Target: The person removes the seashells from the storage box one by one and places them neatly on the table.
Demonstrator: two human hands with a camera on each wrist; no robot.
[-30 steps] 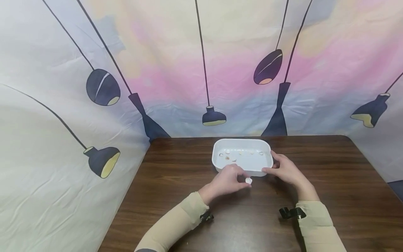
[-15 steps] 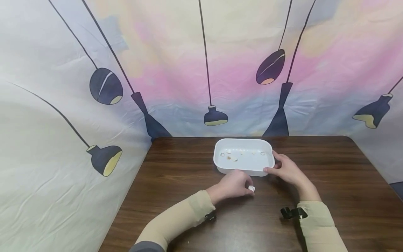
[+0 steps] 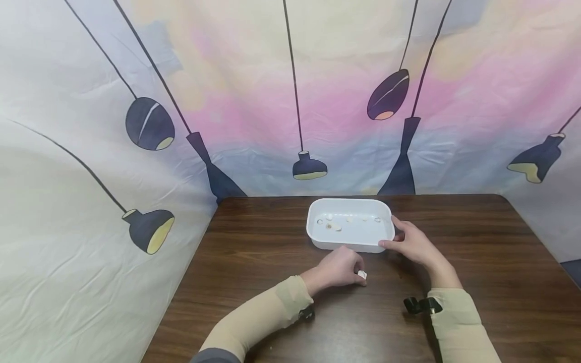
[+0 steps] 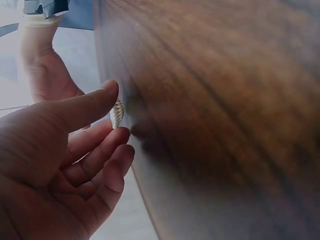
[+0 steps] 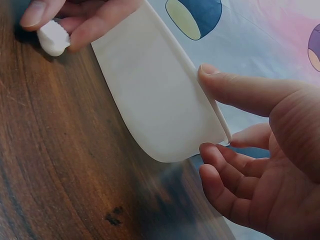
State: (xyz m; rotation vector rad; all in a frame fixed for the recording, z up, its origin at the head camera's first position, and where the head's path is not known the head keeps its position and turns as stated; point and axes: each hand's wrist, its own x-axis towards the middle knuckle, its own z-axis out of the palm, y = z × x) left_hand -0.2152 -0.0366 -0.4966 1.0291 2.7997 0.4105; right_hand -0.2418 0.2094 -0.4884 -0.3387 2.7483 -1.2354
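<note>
Between thumb and fingers, my left hand (image 3: 338,267) pinches a small white seashell (image 3: 361,275) just in front of the tray, close over the table. Ridges show along the edge of the shell (image 4: 118,114) in the left wrist view. A white rectangular tray (image 3: 363,236) stands near the table's back edge. My right hand (image 3: 415,247) grips its right end, thumb at the rim and fingers along the side; the right wrist view shows the thumb on the rim of the tray (image 5: 155,90). Inside lie several small pale pieces, among them a brownish one (image 3: 329,227).
The brown wood-grain table (image 3: 254,237) reaches back to a cloth backdrop (image 3: 254,75) printed with hanging lamps. Black wrist mounts sit on both sleeves. A dark mark (image 5: 115,216) shows on the tabletop beside the tray.
My left hand has drawn back from the tray's front rim, slightly toward me and to the right, with the seashell still pinched. The right hand stays at the tray's end.
</note>
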